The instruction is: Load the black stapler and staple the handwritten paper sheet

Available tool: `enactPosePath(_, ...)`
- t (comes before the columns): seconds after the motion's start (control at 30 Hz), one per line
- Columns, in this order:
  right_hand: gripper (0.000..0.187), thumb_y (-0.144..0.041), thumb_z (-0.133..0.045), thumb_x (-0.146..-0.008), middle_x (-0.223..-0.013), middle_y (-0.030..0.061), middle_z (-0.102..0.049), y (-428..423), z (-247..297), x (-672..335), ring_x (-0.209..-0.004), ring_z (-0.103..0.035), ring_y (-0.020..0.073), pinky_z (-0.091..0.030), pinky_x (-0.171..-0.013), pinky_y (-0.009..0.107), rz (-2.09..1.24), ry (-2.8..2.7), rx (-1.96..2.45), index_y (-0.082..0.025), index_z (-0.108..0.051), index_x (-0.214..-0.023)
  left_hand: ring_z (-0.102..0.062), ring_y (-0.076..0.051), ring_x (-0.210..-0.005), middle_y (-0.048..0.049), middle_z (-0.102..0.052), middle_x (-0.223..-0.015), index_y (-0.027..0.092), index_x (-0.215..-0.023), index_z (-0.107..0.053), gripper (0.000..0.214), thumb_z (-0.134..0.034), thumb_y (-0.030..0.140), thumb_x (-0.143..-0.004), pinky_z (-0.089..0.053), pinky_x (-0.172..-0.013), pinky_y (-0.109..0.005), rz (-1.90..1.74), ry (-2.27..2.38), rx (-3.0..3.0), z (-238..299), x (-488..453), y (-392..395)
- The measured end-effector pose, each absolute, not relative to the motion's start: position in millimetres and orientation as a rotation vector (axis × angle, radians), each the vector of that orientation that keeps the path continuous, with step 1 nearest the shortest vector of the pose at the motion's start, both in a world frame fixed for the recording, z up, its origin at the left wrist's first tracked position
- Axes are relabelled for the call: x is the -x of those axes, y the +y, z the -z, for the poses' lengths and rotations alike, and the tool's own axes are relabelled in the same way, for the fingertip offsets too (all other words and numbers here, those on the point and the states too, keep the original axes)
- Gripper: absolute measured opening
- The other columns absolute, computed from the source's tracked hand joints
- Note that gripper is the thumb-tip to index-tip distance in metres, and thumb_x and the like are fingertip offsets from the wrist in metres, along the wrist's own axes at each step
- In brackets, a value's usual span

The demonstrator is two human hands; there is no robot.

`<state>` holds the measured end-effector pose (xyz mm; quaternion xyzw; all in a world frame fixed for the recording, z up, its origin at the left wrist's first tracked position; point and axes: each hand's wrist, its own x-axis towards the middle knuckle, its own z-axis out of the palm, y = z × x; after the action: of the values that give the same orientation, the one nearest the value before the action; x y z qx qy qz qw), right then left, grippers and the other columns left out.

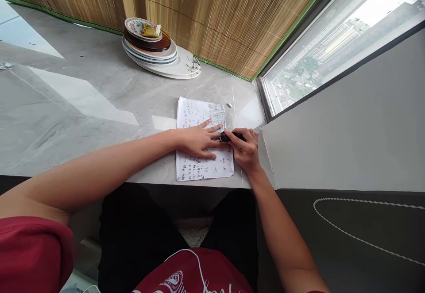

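Note:
A white sheet of paper [194, 111] covered in handwritten characters lies on the grey stone ledge [99, 102] near its front edge. My left hand [197, 140] rests flat on the sheet with its fingers spread, pressing it down. My right hand [245, 149] is closed around a small black object [227, 136], possibly a stamp or a pen, whose tip touches the paper's right side just beyond my left fingertips.
A stack of plates [156, 49] with a yellow wrapper on top stands at the back by a bamboo blind [215, 14]. A tiny white piece [229, 105] lies beyond the paper. A window [332, 40] and a grey wall [348, 129] close off the right.

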<state>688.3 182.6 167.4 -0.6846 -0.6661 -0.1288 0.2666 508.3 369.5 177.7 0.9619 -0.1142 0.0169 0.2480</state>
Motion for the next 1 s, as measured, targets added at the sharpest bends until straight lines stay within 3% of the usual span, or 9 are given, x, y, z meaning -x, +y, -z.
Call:
enactPosePath(0.67, 0.054, -0.013, -0.056, -0.099, -0.120, 0.0026, -0.068, 184, -166, -684, -0.108, -0.060, 0.0255, -0.033, -0.104, 0.050, 0.371, -1.822, 1.888, -0.048, -0.067, -0.138, -0.014, -0.035, -0.164, -0.0007, -0.035, -0.172, 0.035, -0.153, -0.056, 0.064, -0.057, 0.059, -0.094, -0.010, -0.132, -0.055, -0.034, -0.320, -2.642, -176, -509, 371)
enactPosePath(1.0, 0.062, -0.011, -0.057, -0.094, -0.124, 0.0037, -0.066, 183, -164, -679, -0.111, -0.057, 0.0285, -0.033, -0.105, 0.053, 0.372, -1.830, 1.919, -0.050, -0.063, -0.143, -0.021, -0.036, -0.162, 0.0026, -0.034, -0.172, 0.043, -0.149, -0.059, 0.060, -0.061, 0.057, -0.092, -0.013, -0.132, -0.056, -0.128, -0.337, -2.591, -173, -509, 372)
